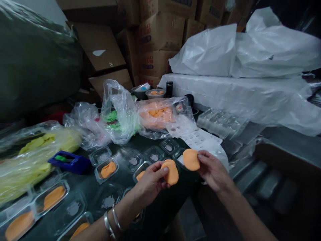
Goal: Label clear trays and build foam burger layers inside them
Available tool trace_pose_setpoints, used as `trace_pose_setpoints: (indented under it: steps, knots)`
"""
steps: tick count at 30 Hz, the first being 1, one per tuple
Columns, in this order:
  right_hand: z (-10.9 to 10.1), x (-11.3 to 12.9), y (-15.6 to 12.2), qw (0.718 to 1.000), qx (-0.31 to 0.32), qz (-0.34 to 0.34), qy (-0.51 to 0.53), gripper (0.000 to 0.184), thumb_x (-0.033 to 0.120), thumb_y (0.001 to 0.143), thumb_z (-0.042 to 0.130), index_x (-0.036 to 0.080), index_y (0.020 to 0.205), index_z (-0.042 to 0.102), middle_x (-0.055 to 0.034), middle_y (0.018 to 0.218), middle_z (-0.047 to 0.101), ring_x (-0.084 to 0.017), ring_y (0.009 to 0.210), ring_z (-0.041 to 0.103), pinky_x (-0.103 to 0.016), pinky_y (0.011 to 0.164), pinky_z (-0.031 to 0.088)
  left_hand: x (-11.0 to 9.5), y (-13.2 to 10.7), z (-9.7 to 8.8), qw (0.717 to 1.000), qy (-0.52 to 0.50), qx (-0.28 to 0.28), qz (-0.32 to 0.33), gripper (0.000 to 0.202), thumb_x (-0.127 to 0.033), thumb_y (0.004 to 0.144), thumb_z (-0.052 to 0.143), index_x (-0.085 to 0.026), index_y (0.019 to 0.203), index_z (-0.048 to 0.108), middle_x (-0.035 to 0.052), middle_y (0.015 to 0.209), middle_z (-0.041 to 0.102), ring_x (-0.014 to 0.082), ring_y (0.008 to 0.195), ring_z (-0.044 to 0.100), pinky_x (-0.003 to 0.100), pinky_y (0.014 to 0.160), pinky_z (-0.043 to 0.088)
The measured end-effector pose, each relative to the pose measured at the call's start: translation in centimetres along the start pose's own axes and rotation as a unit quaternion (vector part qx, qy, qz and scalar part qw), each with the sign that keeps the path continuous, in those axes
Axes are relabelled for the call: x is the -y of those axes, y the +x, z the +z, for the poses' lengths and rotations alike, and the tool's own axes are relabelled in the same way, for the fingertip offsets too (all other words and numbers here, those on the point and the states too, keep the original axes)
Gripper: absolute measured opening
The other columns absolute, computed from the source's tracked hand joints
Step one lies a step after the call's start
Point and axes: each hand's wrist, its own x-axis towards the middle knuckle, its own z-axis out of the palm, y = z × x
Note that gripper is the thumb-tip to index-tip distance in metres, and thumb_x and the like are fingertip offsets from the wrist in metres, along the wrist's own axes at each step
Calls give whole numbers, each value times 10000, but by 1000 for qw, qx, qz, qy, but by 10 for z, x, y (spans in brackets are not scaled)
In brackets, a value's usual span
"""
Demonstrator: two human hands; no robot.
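The left hand pinches a flat orange pad between thumb and fingers, clenched on its left edge, and holds it upright over the near edge of the dark surface; two silver bangles ring that wrist. The right hand grasps a second orange pad by its right edge, its fingers closed on it; this pad sits a little higher and just beside the first, though I cannot tell whether the two touch.

Below and behind the hands lie rows of clear plastic trays; one tray to the left holds an orange piece; more filled trays lie at the lower left, with unfilled ones between them. A blue box stands left of the trays; beside it slumps a bag of yellow pieces; further back stand a bag of green pieces and a bag of orange pieces, side by side. A printed white sheet lies just behind the right hand; a stack of clear tray blanks rests beyond it. Two small bowls and a black cylinder stand behind the bags; white plastic sheeting fills the right; cardboard boxes are piled at the back.
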Motion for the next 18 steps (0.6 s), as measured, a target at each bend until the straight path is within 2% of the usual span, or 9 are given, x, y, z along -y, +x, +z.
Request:
trace_pose_setpoints:
  steps: [2, 4, 7, 8, 10, 12, 13, 16, 18]
  knots:
    - [-6, -1, 20, 996, -15, -35, -80, 290, 445, 683, 728, 206, 751, 578, 24, 650, 586, -151, 579, 547, -282, 557, 465, -1, -1, -4, 1000, 10, -20, 15, 359, -354, 656, 795, -149, 869, 591, 9, 784, 603, 103, 640, 563, 197, 530, 428]
    - [-9, -8, 30, 966, 30, -104, -235, 196, 386, 749, 671, 203, 751, 601, 11, 680, 607, -161, 625, 561, -293, 609, 466, -2, -4, -8, 999, 26, -35, 25, 359, -371, 655, 792, -146, 850, 589, 4, 764, 605, 103, 632, 556, 203, 537, 428]
    - [-16, -22, 31, 854, 178, -220, -436, 108, 278, 828, 576, 208, 817, 657, -55, 874, 686, -215, 833, 617, -365, 785, 474, -3, -12, -13, 998, 46, -44, 25, 333, -364, 662, 782, -144, 825, 593, -4, 742, 598, 100, 629, 539, 207, 554, 422]
    - [-19, -24, 30, 820, 197, -252, -474, 119, 253, 843, 556, 211, 847, 668, -73, 939, 693, -231, 901, 616, -396, 842, 460, -3, -15, -15, 998, 50, -43, 24, 321, -359, 668, 778, -142, 819, 595, -5, 736, 595, 98, 630, 534, 205, 558, 416]
    - [-25, -25, 28, 779, 159, -296, -529, 157, 234, 869, 519, 208, 877, 674, -97, 986, 693, -252, 957, 604, -441, 892, 433, -4, -21, -17, 997, 57, -41, 24, 307, -350, 674, 775, -138, 805, 596, -8, 715, 588, 89, 614, 520, 199, 553, 398]
    - [-27, -22, 30, 763, 108, -303, -561, 196, 228, 886, 478, 195, 866, 670, -108, 941, 690, -257, 924, 599, -440, 868, 440, -5, -25, -19, 997, 64, -35, 24, 313, -356, 670, 779, -134, 794, 597, -11, 694, 580, 83, 593, 508, 197, 541, 384]
    - [-26, -20, 32, 763, 113, -294, -565, 206, 220, 883, 465, 190, 859, 667, -108, 919, 687, -251, 902, 600, -421, 846, 450, -6, -27, -19, 997, 66, -32, 26, 319, -359, 664, 783, -133, 789, 597, -12, 688, 578, 83, 586, 504, 197, 536, 381]
    - [-18, -21, 38, 760, 210, -242, -565, 243, 196, 860, 424, 192, 826, 665, -95, 860, 685, -227, 834, 617, -356, 765, 478, -6, -32, -19, 997, 67, -28, 37, 308, -345, 657, 774, -133, 785, 591, -12, 677, 579, 83, 568, 508, 196, 516, 381]
    - [-14, -27, 37, 742, 259, -206, -583, 273, 216, 857, 407, 214, 765, 665, -81, 799, 689, -227, 761, 632, -348, 700, 482, -6, -38, -20, 997, 56, -28, 36, 272, -300, 662, 746, -136, 809, 586, -1, 693, 596, 97, 574, 541, 204, 519, 405]
